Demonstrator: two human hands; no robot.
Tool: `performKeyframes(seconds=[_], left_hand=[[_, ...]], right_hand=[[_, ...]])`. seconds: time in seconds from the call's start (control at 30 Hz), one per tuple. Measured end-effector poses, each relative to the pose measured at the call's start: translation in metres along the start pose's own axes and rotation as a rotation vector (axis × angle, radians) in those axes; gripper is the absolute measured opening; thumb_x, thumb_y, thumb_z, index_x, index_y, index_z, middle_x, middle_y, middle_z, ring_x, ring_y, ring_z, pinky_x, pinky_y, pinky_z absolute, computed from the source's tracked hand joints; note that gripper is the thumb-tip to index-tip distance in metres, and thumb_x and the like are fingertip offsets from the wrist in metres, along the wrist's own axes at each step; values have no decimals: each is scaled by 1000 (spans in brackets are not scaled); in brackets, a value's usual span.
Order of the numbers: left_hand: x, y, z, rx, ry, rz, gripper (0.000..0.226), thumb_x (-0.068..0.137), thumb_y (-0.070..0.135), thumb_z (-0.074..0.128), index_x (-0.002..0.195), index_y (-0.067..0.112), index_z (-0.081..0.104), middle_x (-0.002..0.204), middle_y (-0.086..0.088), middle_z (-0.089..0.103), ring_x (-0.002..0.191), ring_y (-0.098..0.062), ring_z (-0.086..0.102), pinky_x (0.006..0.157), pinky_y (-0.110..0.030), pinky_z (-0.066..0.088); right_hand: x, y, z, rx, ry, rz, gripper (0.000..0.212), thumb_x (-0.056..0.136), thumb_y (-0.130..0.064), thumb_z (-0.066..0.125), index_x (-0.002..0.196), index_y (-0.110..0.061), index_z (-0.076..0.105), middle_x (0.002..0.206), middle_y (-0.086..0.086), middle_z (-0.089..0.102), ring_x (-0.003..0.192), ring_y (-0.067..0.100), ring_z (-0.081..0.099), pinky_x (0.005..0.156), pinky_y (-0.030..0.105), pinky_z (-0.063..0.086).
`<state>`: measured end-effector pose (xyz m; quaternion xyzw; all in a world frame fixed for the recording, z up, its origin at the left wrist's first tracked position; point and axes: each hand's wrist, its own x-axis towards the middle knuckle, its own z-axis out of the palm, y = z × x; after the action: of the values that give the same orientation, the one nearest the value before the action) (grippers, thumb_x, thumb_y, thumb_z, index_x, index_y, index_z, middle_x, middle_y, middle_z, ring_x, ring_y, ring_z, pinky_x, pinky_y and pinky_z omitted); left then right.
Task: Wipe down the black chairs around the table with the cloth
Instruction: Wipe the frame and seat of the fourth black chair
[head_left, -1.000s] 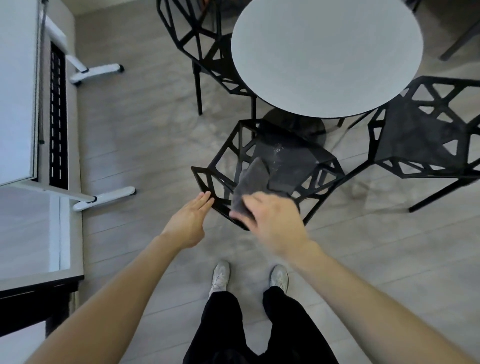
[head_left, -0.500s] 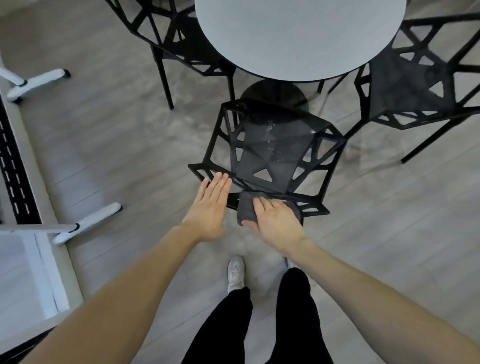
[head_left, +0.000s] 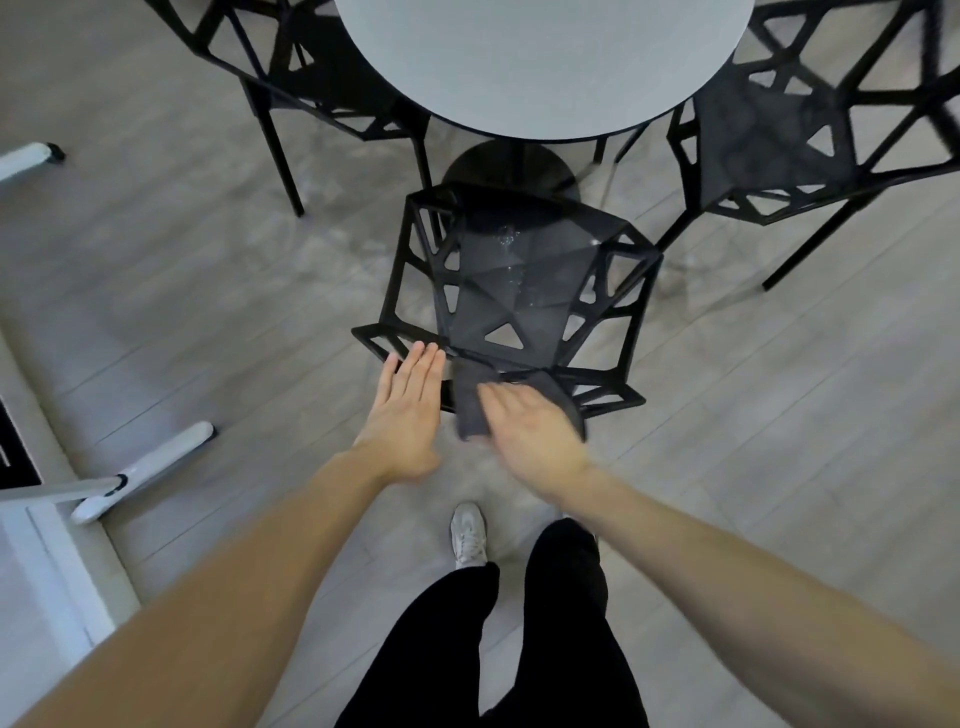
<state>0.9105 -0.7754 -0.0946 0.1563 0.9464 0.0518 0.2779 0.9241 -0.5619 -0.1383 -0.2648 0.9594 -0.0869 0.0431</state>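
A black cut-out chair (head_left: 511, 283) stands right in front of me, its backrest top nearest me and its seat toward the round table. My right hand (head_left: 530, 434) lies flat on a dark grey cloth (head_left: 470, 410) and presses it onto the top of the backrest. My left hand (head_left: 408, 402) rests with straight fingers on the left part of that backrest. A second black chair (head_left: 810, 130) stands at the right of the table, a third (head_left: 311, 62) at the upper left. Small pale specks show on the near chair's seat.
The round grey table (head_left: 545, 62) on a black pedestal base fills the top middle. White furniture legs (head_left: 150, 467) and a white desk edge sit at the left. Grey plank floor surrounds the chairs. My shoe (head_left: 467, 535) and black trousers are below my hands.
The view has shifted forward over the chair. The cloth has come from the seat's edge onto the backrest top under my right hand, and my left hand now rests on the backrest.
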Motion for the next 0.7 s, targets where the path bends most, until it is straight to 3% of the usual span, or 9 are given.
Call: performKeyframes(seconds=[0.07, 0.13, 0.23, 0.37, 0.47, 0.57, 0.63, 0.7], left_hand=[[0, -5, 0, -10, -14, -8, 118, 69, 28, 45, 169, 4, -14, 179, -11, -17, 163, -24, -27, 130, -44, -23], [0, -10, 0, -10, -13, 4, 116, 73, 24, 49, 169, 5, -13, 179, -10, -16, 163, -23, -26, 131, -45, -20], [0, -8, 1, 9, 5, 6, 115, 80, 16, 57, 169, 5, -15, 179, -10, -16, 164, -23, -26, 133, -48, -14], [-1, -1, -6, 42, -25, -46, 118, 80, 17, 62, 169, 5, -16, 179, -10, -17, 163, -24, -27, 134, -50, -9], [-1, 2, -6, 99, -46, -90, 130, 74, 29, 70, 168, 1, -16, 179, -14, -16, 164, -28, -26, 135, -50, -6], [-7, 12, -7, 118, -30, -185, 132, 76, 35, 70, 166, 0, -19, 177, -21, -21, 163, -33, -27, 135, -49, -7], [-11, 41, -5, 94, 14, -172, 125, 78, 34, 63, 165, -1, -20, 174, -22, -27, 162, -34, -30, 135, -51, -5], [-14, 82, 7, 91, 45, -85, 122, 76, 34, 57, 165, -3, -18, 175, -22, -26, 162, -35, -28, 135, -54, 0]], right_hand=[[28, -48, -3, 98, -34, 34, 43, 90, -11, 59, 129, 6, 64, 118, 23, 72, 105, 40, 72, 95, 48, 58], [18, -40, -11, 149, -60, 12, 51, 90, -13, 53, 137, 3, 62, 130, 22, 70, 117, 37, 69, 102, 47, 56], [-40, 42, -21, 138, -14, -108, 55, 97, -24, 58, 149, -5, 58, 148, 12, 62, 134, 29, 61, 114, 43, 48], [-68, 126, -44, 124, -90, -27, 55, 102, -46, 59, 138, -5, 66, 134, 11, 70, 121, 33, 68, 110, 42, 50], [-35, 72, -28, 75, -113, -133, 65, 97, -50, 57, 138, 1, 64, 133, 17, 71, 119, 34, 69, 107, 44, 55], [1, 4, -26, 263, -151, -145, 72, 91, -38, 77, 147, 2, 56, 141, 22, 65, 127, 36, 65, 109, 46, 53], [0, 17, -34, 382, -209, -162, 75, 91, -36, 79, 152, -1, 51, 146, 20, 61, 131, 37, 62, 110, 48, 52], [-18, 70, -41, 376, -284, -196, 75, 94, -50, 69, 155, -11, 51, 151, 11, 60, 134, 31, 60, 111, 45, 51]])
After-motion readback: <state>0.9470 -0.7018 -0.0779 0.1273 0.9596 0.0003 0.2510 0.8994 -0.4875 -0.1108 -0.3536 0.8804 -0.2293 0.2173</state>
